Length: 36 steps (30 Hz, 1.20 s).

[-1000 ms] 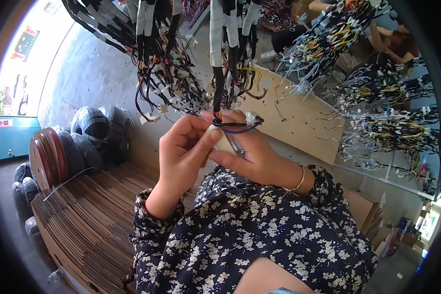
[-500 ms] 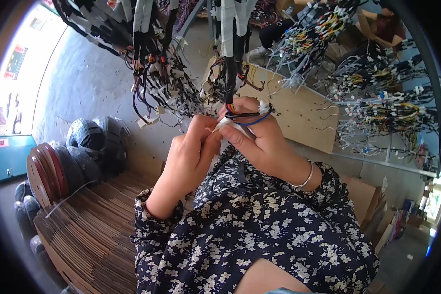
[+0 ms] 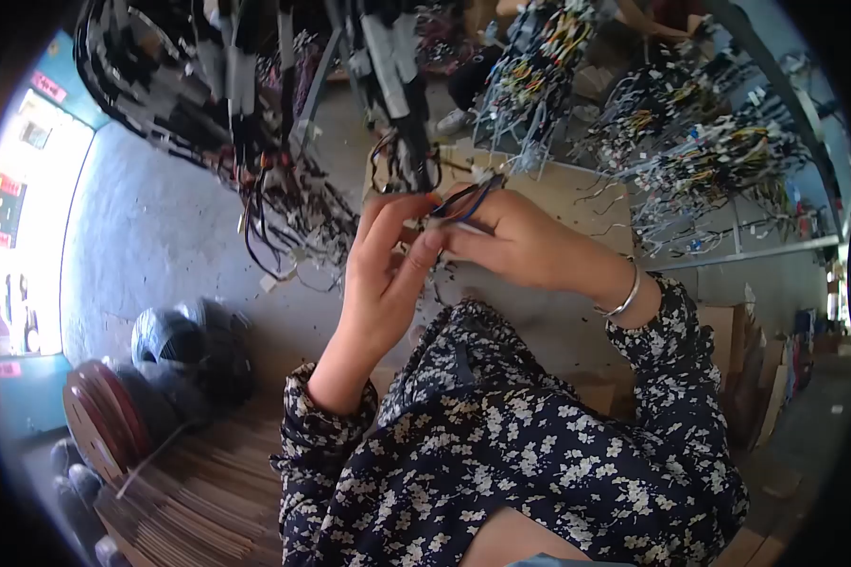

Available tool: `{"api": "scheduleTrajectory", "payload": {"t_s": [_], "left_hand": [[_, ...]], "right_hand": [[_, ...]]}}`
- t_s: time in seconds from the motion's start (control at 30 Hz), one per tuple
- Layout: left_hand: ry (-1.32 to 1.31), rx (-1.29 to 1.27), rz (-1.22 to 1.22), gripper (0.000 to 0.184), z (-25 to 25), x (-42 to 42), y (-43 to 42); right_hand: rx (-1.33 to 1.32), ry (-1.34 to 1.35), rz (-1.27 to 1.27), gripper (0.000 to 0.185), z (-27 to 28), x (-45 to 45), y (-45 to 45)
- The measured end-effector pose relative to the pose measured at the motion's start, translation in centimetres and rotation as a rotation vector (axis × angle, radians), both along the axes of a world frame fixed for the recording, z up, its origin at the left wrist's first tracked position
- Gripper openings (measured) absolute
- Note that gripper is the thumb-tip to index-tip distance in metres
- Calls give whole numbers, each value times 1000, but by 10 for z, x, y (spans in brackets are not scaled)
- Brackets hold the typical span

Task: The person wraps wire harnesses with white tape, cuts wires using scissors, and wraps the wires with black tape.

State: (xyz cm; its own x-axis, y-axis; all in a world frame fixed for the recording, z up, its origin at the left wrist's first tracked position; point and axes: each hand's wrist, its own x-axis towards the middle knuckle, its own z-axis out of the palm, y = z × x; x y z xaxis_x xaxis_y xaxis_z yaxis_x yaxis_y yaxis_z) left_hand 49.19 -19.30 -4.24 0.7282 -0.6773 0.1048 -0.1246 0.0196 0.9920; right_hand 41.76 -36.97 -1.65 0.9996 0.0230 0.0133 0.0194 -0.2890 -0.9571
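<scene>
While pinching dark wires point(image 3: 477, 200) above frame centre, has left hand point(image 3: 386, 253) nearly closed. Grips them with curled right hand point(image 3: 522, 238) too.

- To your right, the grey floor point(image 3: 808, 463) bears a small white scrap point(image 3: 837, 409).
- On your left, stacked cardboard point(image 3: 203, 515) carries a pale strip point(image 3: 149, 460).

A single head-worn wide-angle view, forward and steeply down, the hands point(image 3: 511, 244) close by, near its middle.
</scene>
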Motion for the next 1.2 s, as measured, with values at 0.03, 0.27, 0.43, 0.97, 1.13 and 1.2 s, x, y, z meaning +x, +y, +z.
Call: {"api": "scheduleTrajectory", "payload": {"t_s": [0.03, 0.27, 0.43, 0.97, 1.13, 1.2], "left_hand": [[-126, -13, -8, 28, -2, 0, -8], [270, -172, -189, 20, -22, 13, -56], [377, -76, -394, 18, -6, 43, -74], [18, 243, -449, 26, 15, 62, -82], [140, 138, -361, 22, 5, 64, -90], [65, 111, -300, 20, 4, 60, -93]], "right_hand": [[-20, -33, -15, 24, 1, -3, -3], [-416, -91, -81, 23, -5, -3, -40], [-176, 65, -1, 24, 3, 1, -51], [-197, 271, 66, 32, -5, 12, -72], [-312, 337, 16, 32, 2, 18, -76], [-365, 348, -20, 31, 5, 18, -75]]}}
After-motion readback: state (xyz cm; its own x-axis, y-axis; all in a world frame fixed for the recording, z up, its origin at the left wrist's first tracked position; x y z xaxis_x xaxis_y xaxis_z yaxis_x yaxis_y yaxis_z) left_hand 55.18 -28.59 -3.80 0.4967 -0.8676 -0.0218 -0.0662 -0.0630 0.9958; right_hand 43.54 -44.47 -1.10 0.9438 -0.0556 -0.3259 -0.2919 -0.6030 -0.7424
